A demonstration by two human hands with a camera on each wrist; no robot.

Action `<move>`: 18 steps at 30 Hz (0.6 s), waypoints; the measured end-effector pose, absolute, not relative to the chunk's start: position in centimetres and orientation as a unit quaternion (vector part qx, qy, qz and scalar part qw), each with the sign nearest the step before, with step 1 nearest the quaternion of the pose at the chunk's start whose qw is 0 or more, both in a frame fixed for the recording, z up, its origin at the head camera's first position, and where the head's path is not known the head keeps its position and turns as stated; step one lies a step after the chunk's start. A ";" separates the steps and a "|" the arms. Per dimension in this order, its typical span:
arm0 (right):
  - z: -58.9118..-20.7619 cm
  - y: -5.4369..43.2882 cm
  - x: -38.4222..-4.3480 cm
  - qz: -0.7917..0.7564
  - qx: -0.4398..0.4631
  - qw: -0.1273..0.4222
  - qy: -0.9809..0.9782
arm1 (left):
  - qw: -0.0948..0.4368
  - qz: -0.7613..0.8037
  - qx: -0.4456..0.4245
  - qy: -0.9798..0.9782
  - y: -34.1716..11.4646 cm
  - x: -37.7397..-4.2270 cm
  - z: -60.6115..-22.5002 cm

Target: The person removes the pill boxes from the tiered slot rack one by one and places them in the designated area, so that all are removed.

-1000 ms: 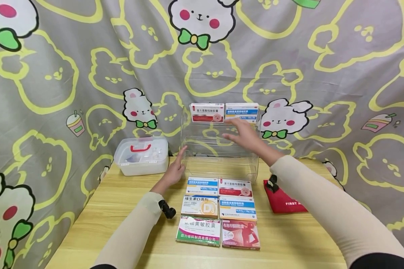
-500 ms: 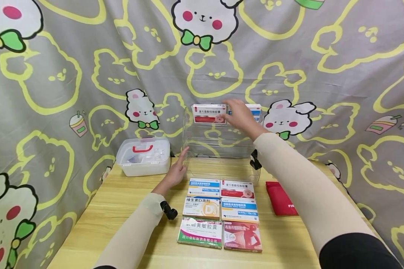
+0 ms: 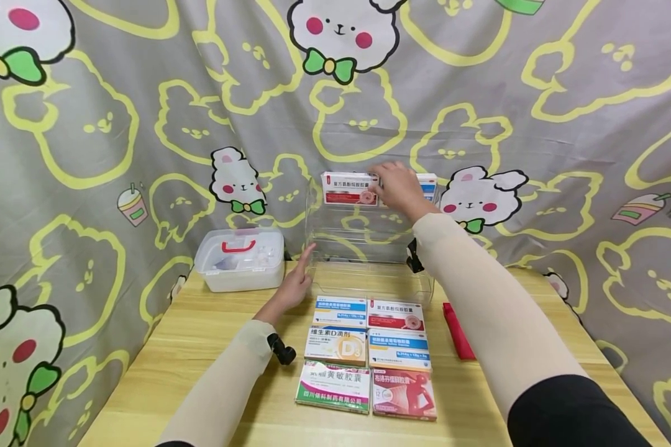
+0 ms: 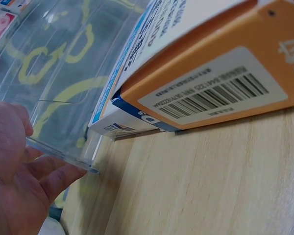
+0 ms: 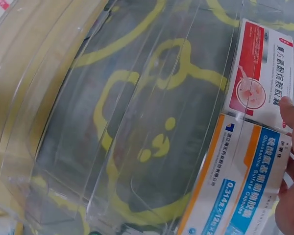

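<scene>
A clear tiered display rack stands at the back of the table. My left hand grips its left side, thumb and fingers on either side of the plastic edge. On the top tier stand two medicine boxes, a red-and-white one at left and a blue-and-white one at right. My right hand holds the red-and-white box by its upper right end, thumb on its front face and fingers over the top, partly hidden. It overlaps the blue-and-white box in the head view.
In front of the rack lie medicine boxes in two columns, including a vitamin D box, a green-and-white box and a pink box. A clear lidded case stands left. A red pouch lies right, partly behind the sleeve.
My right hand has moved left and up from below the top-tier boxes onto the red-and-white medicine box. My left hand has stayed at the rack's side.
</scene>
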State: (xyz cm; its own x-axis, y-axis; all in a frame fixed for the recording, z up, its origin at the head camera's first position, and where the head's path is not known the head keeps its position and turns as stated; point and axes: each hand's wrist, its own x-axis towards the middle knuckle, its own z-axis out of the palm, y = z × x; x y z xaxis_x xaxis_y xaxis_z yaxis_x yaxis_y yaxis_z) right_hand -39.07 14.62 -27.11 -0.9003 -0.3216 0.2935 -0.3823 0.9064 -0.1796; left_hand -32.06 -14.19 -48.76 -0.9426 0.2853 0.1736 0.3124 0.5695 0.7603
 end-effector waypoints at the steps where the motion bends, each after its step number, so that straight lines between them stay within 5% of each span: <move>1: -27.2 14.6 -39.3 0.121 0.178 0.133 -0.967 | 0.015 -0.432 -0.168 -0.886 -14.2 -32.0 -48.7; 18: -29.0 14.4 -40.5 0.217 0.137 0.167 -0.952 | 0.010 -0.431 -0.164 -0.887 -14.1 -31.7 -48.5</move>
State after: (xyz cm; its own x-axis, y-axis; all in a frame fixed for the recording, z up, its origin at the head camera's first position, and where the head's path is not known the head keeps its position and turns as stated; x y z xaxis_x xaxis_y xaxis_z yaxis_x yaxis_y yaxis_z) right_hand -40.45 14.41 -29.05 -0.9070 -0.1876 0.3770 -0.3326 0.8683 -0.3681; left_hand -31.71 -14.06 -48.47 -0.9461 0.2819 0.1596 0.2996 0.5744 0.7618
